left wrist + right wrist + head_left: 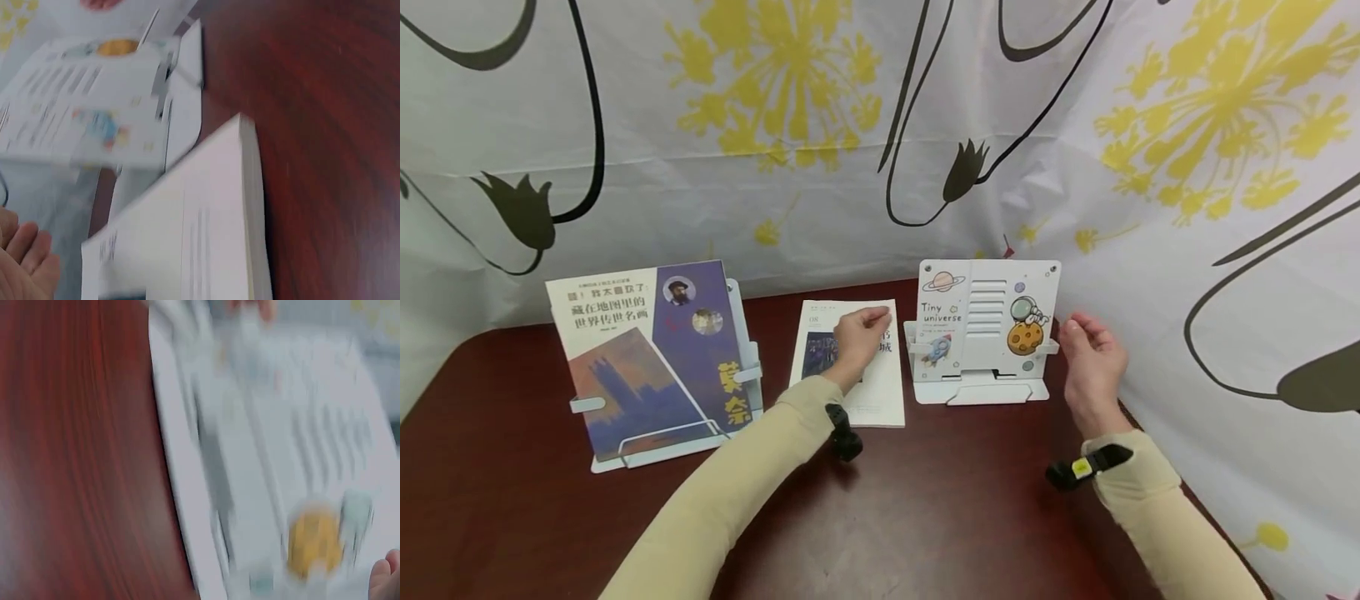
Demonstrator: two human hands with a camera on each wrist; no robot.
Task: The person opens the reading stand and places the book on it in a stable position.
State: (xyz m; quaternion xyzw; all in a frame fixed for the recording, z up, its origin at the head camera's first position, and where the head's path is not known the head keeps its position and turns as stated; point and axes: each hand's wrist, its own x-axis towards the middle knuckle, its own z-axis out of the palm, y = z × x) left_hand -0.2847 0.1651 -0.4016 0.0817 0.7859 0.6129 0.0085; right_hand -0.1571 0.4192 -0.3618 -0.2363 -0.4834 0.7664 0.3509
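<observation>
A white metal book stand (987,321), printed with a planet, a rocket and an astronaut, stands upright at the back right with no book on it. My left hand (860,343) hovers over the upper part of a white paperback (880,400), left of the stand, fingers loosely bent and holding nothing. On the stand's other side is my right hand (1093,371), close to its right edge, also with relaxed fingers and nothing in them. In the right wrist view the stand (300,456) is blurred, with my right fingertips (384,578) low at the right.
At left, a purple and cream art book (700,333) leans on a second book stand (747,333), kept by its side clips and front wire. A white curtain (820,208) with yellow flowers hangs behind the dark red table (910,508).
</observation>
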